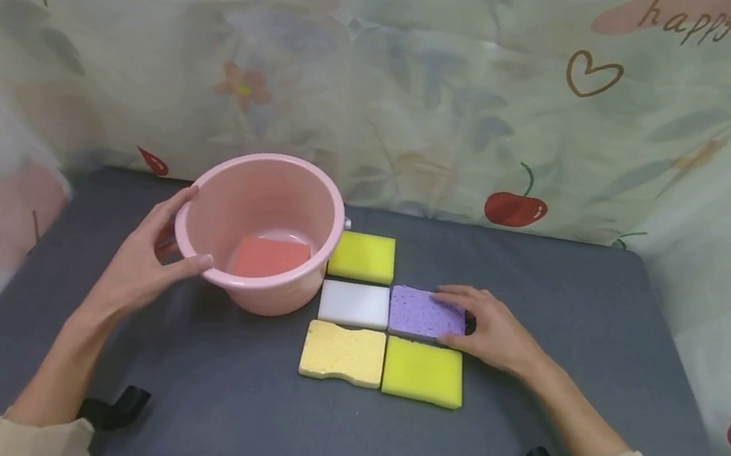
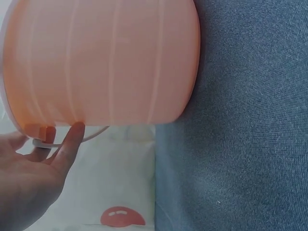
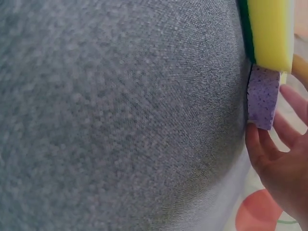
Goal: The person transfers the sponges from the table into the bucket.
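Note:
My left hand [image 1: 147,248] grips the left side of a pink bucket [image 1: 277,300], its thumb along the near rim and its fingers on the outer side. A red sponge [image 1: 269,258] lies on the bucket's floor. In the left wrist view, fingers [image 2: 67,147] touch the bucket's outer wall near the thin handle [image 2: 91,136]. To the right, my right hand [image 1: 497,331] holds the right end of a purple sponge [image 1: 422,314], thumb at the near corner and fingers over the far one. That sponge [image 3: 262,98] rests on the cloth in the right wrist view.
Beside the purple sponge lies a white sponge [image 1: 355,304], with a yellow-green sponge [image 1: 364,257] behind it. Nearer are a pale yellow sponge [image 1: 343,353] with notched sides and another yellow-green sponge [image 1: 424,373]. Dark cloth [image 1: 300,443] covers the table; a patterned curtain [image 1: 393,104] hangs behind.

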Available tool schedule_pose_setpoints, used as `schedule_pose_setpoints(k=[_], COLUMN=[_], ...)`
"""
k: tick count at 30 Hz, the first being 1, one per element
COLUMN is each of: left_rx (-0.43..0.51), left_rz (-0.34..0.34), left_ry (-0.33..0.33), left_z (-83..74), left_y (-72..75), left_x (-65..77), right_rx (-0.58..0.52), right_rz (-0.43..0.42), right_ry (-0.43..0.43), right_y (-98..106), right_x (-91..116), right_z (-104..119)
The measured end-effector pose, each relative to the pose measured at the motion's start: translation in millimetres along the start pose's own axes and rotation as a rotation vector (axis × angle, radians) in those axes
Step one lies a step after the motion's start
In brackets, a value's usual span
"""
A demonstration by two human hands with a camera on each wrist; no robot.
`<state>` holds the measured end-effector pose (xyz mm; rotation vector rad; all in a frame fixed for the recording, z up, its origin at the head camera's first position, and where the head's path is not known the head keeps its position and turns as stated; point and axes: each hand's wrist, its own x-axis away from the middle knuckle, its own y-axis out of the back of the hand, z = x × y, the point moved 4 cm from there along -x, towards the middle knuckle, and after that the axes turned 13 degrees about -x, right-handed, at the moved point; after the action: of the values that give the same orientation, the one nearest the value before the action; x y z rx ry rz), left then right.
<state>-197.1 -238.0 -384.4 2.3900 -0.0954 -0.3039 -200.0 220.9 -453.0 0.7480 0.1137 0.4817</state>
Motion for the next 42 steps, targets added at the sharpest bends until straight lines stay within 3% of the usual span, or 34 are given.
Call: schedule_pose_setpoints(k=[9, 19, 42], left_rx=[0.023, 0.037, 0.067], left_rz=[-0.008, -0.009, -0.020], left_ry=[0.020, 0.009, 0.020], left_z=[-1.4, -3.8, 3.5], left_y=[-3.1, -4.2, -5.4], left_x=[-0.1, -2.4, 0.3], right_rx=[0.033, 0.059, 0.092], right_rz=[-0.020, -0.024, -0.084], right_ry=[0.011, 0.028, 0.171], right_y=[-2.0, 15.2, 58.2], right_x=[-2.5, 1.4, -12.5], right_z=[-2.8, 7.2, 84.2])
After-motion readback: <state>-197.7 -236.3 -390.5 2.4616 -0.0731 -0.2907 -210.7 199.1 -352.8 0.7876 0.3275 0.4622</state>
